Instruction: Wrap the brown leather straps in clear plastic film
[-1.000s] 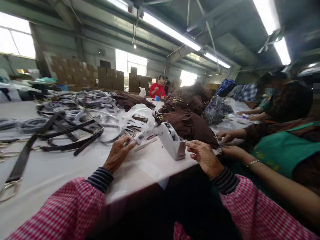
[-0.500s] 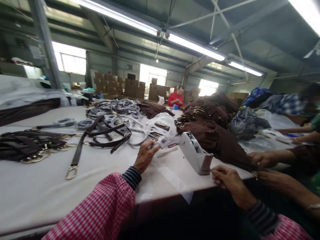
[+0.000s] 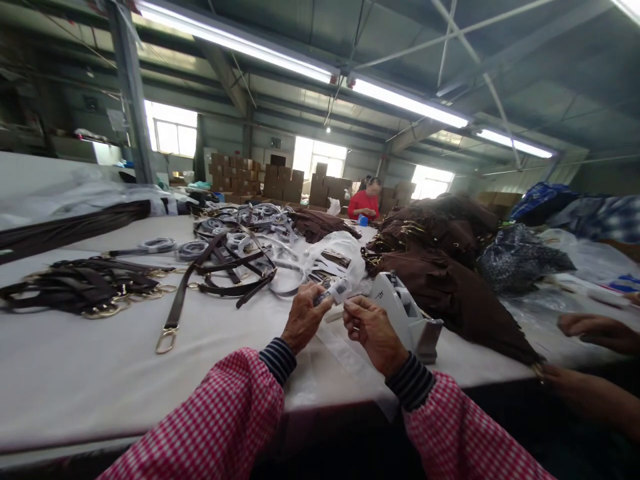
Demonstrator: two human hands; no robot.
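My left hand (image 3: 303, 319) is closed on a small plastic-wrapped item (image 3: 337, 289) above the table. Close to its right side, my right hand (image 3: 373, 332) has its thumb and fingertips pinched together; whatever they hold is too small to make out. A grey-white tape dispenser (image 3: 400, 307) stands just behind and right of my right hand. Behind my hands lies a clear plastic bag (image 3: 345, 252) with dark straps inside. Dark straps (image 3: 225, 270) with a metal buckle (image 3: 166, 340) are spread left of my hands.
More dark straps with rings (image 3: 80, 287) lie at the left on the white table (image 3: 200, 400). Brown fabric pieces (image 3: 445, 287) are heaped at the right, where another person's hands (image 3: 590, 393) touch a corner. A person in red (image 3: 364, 203) is at the back.
My right hand has moved left from beyond the dispenser to beside my left hand. The view has shifted, and a neighbouring person's hand has moved away from the brown fabric.
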